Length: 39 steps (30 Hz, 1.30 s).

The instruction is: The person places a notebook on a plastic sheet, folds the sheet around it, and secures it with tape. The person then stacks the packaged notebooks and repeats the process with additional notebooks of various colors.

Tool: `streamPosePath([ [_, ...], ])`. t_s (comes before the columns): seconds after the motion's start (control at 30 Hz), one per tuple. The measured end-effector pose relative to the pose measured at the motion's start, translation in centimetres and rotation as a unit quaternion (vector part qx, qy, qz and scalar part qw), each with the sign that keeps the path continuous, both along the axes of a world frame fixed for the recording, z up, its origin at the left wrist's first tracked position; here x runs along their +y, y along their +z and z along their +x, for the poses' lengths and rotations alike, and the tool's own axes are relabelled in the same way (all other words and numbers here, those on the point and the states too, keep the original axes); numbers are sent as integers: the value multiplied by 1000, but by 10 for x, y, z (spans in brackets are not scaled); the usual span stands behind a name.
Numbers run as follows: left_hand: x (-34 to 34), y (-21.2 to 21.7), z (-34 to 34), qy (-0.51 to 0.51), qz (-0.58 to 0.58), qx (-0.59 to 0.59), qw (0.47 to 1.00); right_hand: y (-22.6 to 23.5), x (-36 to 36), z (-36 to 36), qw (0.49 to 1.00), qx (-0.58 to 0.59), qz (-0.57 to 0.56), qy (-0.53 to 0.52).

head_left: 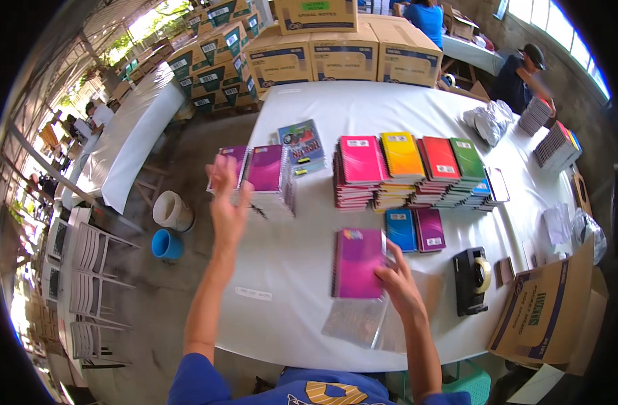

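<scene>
My right hand [399, 282] grips the right edge of a purple spiral notebook [357, 262], thumb on its cover. That notebook lies over the top of a clear plastic bag [351, 322] near the front of the table. My left hand [228, 206] is raised with its fingers apart, slightly blurred and empty. It is nearest to two stacks of purple notebooks [266, 169] at the left edge, covering part of the left one. Beyond my right hand lie a blue notebook [400, 229] and a second purple notebook [429, 229], side by side.
Stacks of pink [360, 160], yellow [401, 154], red [440, 158] and green notebooks [466, 160] stand mid-table. A black tape dispenser [470, 280] and an open carton [542, 314] are at right. Large cartons [343, 59] line the far edge. A person [518, 77] works at far right.
</scene>
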<state>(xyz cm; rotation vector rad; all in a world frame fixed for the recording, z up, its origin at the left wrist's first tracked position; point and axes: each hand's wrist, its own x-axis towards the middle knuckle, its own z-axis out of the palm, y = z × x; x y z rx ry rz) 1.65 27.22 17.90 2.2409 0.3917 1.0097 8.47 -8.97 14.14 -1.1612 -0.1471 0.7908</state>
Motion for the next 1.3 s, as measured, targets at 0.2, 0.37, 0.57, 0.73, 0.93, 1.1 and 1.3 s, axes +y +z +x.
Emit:
streamPosePath([
  [0.2, 153, -8, 10, -31, -451, 3, 892, 67, 227, 45, 990, -77, 113, 45],
  [0.37, 175, -28, 26, -331, -597, -106, 724, 50, 351, 71, 946, -323, -14, 1],
  [0.57, 175, -27, 28, -186, -538, -65, 820, 29, 368, 59, 832, -517, -187, -70],
  [0.73, 182, -27, 31, -146, -481, -70, 862, 40, 255, 60, 819, -563, -27, -108],
  [0.93, 164, -6, -30, 163, -229, -277, 919, 33, -29, 175, 648, -630, -293, -314],
  [1.1, -69, 33, 19, 118, -90, -286, 947, -34, -191, 312, 584, -607, -474, -256],
  [1.3, -244, -40, 96, -182, -161, -126, 962, -116, -222, 359, 427, -753, -498, -55],
])
